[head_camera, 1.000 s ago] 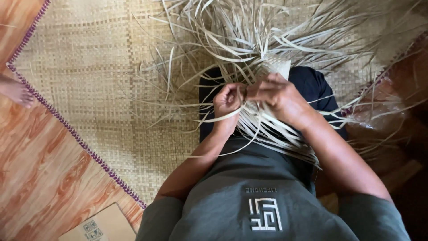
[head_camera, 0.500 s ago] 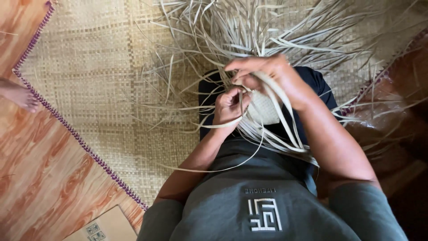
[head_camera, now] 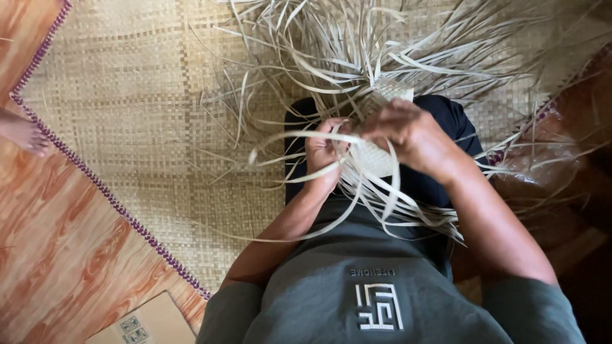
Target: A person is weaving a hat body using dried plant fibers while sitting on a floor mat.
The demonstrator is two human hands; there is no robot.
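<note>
We see a small pale woven piece (head_camera: 380, 159) held over the lap, above dark trousers (head_camera: 446, 121), with many loose flat strips (head_camera: 357, 70) fanning out of it toward the top of the view and more hanging down toward the grey shirt (head_camera: 376, 286). The left hand (head_camera: 324, 153) sits at the left edge of the woven piece, fingers curled and pinching a few of the strips that bend out to the left. The right hand (head_camera: 411, 134) lies over the top of the piece, fingers bent down and gripping strips against it; the two hands are close together, almost touching, with the weave between them. One long strip arcs from between the hands out to the left and ends free in the air. Under it all we note a large woven mat (head_camera: 127, 108) in tan squares, its edge trimmed with a purple border (head_camera: 95, 185) running on a slant. Beyond that edge lies an orange wood-grain floor (head_camera: 57, 255). At the far left, on the border, we see part of another person's bare foot (head_camera: 22, 135), well apart from the hands. A flat cardboard box (head_camera: 150, 322) lies on the floor at the bottom edge. On the right, a crumpled clear plastic sheet (head_camera: 542, 165) rests beside the mat.
</note>
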